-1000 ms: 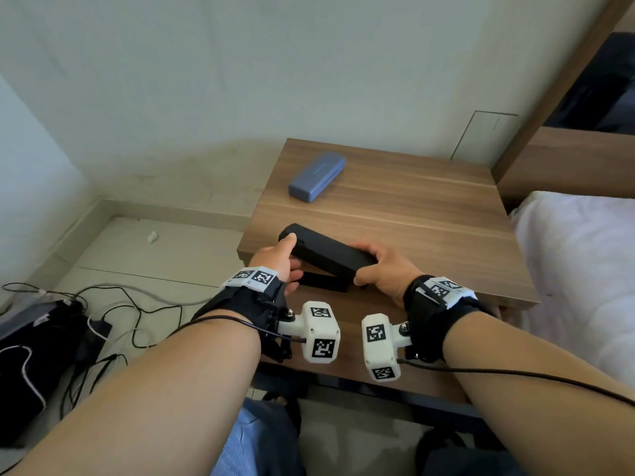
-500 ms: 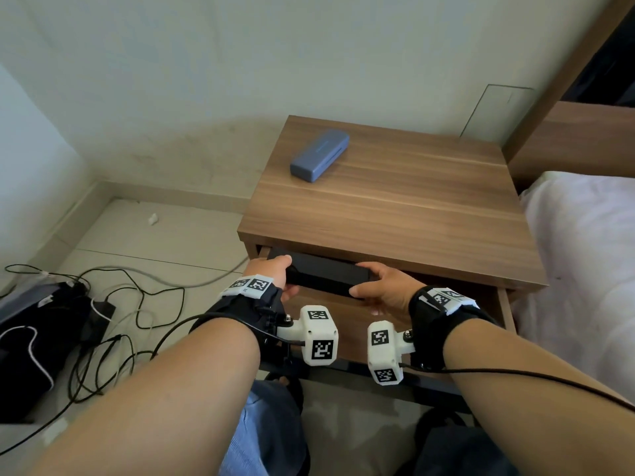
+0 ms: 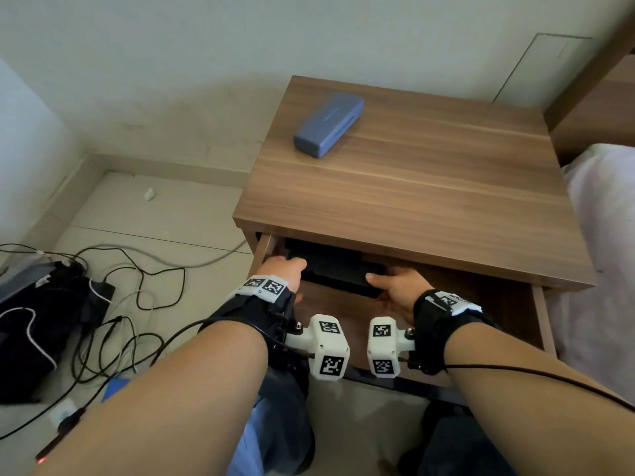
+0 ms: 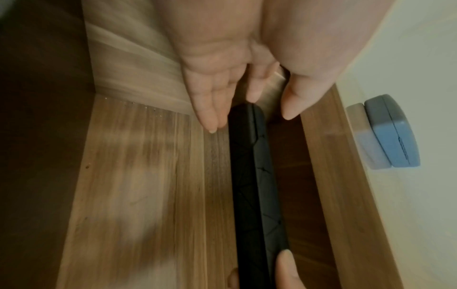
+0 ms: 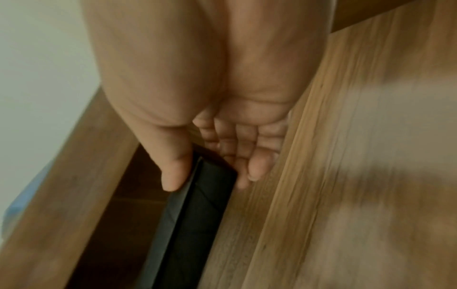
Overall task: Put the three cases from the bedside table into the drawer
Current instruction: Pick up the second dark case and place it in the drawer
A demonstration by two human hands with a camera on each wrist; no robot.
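A long black case [image 3: 338,276] sits low inside the open drawer [image 3: 543,317], partly under the bedside table [image 3: 412,187] top. My right hand [image 3: 388,280] pinches its right end, thumb above and fingers below [image 5: 210,181]. My left hand [image 3: 285,266] is at the left end; in the left wrist view its fingers [image 4: 212,121] are straight beside the case [image 4: 254,176], the thumb a little apart from it. A blue case [image 3: 328,125] lies on the table top at the back left. A dark shape deeper in the drawer is too shadowed to identify.
White bedding [image 3: 604,252] borders the table on the right. On the floor to the left lie tangled cables [image 3: 137,286] and a dark bag [image 3: 41,321]. The wall stands close behind the table.
Both hands have carried the black case off the table top, down over the front edge and into the open drawer. The blue case has stayed put.
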